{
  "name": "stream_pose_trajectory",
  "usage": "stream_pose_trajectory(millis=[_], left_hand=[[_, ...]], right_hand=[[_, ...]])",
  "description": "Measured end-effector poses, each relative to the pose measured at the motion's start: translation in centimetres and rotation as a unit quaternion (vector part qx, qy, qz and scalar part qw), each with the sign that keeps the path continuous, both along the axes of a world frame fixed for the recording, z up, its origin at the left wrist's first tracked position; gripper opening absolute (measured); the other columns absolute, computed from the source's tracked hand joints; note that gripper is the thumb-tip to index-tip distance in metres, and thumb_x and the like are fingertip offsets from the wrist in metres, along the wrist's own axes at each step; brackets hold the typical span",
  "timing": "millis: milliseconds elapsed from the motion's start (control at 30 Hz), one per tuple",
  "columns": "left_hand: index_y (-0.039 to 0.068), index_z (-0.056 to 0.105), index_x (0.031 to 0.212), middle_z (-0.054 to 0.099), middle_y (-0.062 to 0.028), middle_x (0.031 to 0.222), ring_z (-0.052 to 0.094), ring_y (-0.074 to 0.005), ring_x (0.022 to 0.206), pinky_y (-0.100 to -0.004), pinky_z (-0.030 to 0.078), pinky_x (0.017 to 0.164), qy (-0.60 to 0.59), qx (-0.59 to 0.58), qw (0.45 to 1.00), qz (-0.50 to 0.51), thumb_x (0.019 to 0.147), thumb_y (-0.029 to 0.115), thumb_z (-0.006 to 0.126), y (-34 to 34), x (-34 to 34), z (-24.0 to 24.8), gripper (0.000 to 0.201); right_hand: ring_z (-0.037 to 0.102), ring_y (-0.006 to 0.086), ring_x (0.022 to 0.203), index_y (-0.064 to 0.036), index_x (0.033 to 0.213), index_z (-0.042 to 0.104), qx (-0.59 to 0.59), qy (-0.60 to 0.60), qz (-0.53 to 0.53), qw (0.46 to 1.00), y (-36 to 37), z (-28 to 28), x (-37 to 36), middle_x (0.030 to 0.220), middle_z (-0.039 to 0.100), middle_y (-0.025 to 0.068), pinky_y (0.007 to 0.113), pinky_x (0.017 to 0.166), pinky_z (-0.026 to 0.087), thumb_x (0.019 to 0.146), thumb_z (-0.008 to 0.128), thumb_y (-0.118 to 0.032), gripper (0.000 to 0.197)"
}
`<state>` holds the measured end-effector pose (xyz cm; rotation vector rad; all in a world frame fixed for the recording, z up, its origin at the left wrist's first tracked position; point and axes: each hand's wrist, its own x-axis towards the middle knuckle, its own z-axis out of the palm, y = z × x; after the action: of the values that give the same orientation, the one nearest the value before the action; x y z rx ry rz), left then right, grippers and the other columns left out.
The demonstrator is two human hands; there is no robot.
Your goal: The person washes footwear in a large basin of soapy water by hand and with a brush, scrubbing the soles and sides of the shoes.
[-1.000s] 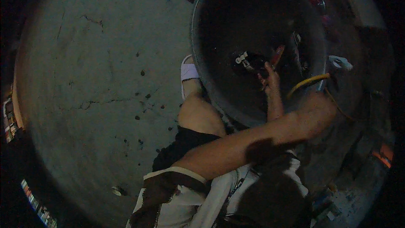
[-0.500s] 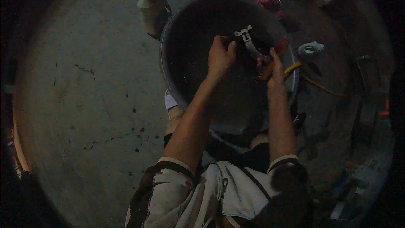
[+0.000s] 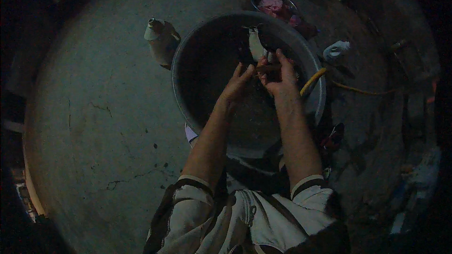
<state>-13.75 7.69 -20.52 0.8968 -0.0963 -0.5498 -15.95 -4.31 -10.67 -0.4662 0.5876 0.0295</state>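
Both hands are over a large round grey tub in dim light. My right hand is closed around a dark item with a broad pale strip, which points away from me; its kind is hard to make out. A reddish-brown part of it shows between the fingers. My left hand is at the item's near left side, with thumb and fingers drawn together against its brown edge. Shadow hides what the left fingertips pinch. A yellow hose runs over the tub's right rim, beside my right wrist.
A pale jug stands on the concrete floor, left of the tub. Beyond the rim sits a metal bowl with pink cloth. A white object lies to the right. My shoes flank the tub.
My hands have come closer together, and the right has moved left with the item. The item has turned, so its broad pale strip shows now. The view has also shifted.
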Motion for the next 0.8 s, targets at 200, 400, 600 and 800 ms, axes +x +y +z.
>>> stream_pose_trajectory(millis=[200, 400, 600, 800], left_hand=[[0.007, 0.032, 0.123, 0.039, -0.0095, 0.122, 0.038, -0.0248, 0.110, -0.0375, 0.032, 0.090, 0.056, -0.044, 0.997, 0.007, 0.073, 0.048, 0.056, -1.0, -1.2, 1.8, 0.068], [0.010, 0.044, 0.113, 0.049, -0.0091, 0.109, 0.048, -0.0241, 0.097, -0.0384, 0.039, 0.083, 0.142, -0.117, 0.978, 0.095, 0.073, 0.050, 0.054, 0.3, -1.7, 4.3, 0.058], [0.011, 0.041, 0.117, 0.047, -0.0114, 0.112, 0.047, -0.0284, 0.098, -0.0423, 0.039, 0.081, 0.175, -0.055, 0.978, 0.098, 0.072, 0.050, 0.052, 2.0, -0.7, 4.8, 0.060], [0.008, 0.046, 0.111, 0.050, -0.0104, 0.107, 0.051, -0.0264, 0.091, -0.0438, 0.041, 0.077, 0.312, -0.027, 0.949, 0.045, 0.072, 0.050, 0.052, 1.3, -1.3, 6.4, 0.057]], right_hand=[[0.057, 0.0249, 0.073, -0.0025, 0.097, 0.046, -0.025, -0.057, 0.016, 0.998, -0.2, 0.5, -0.6, 0.085, 0.056, 0.0156, 0.035, 0.059, 0.049, 0.077, 0.057, -0.024, 0.031], [0.057, 0.0203, 0.073, -0.0030, 0.101, 0.046, -0.121, -0.067, 0.153, 0.979, -3.0, 2.2, -3.9, 0.095, 0.058, 0.0165, 0.026, 0.051, 0.044, 0.078, 0.054, -0.018, 0.029], [0.050, 0.0096, 0.062, -0.0046, 0.106, 0.047, -0.297, -0.043, 0.089, 0.950, -4.5, 0.5, -7.9, 0.098, 0.058, 0.0104, 0.021, 0.050, 0.037, 0.079, 0.054, -0.020, 0.032], [0.050, 0.0082, 0.062, -0.0065, 0.111, 0.047, -0.468, -0.105, 0.087, 0.873, -3.6, -2.2, -7.7, 0.100, 0.056, 0.0068, 0.021, 0.054, 0.037, 0.078, 0.056, -0.022, 0.037]])
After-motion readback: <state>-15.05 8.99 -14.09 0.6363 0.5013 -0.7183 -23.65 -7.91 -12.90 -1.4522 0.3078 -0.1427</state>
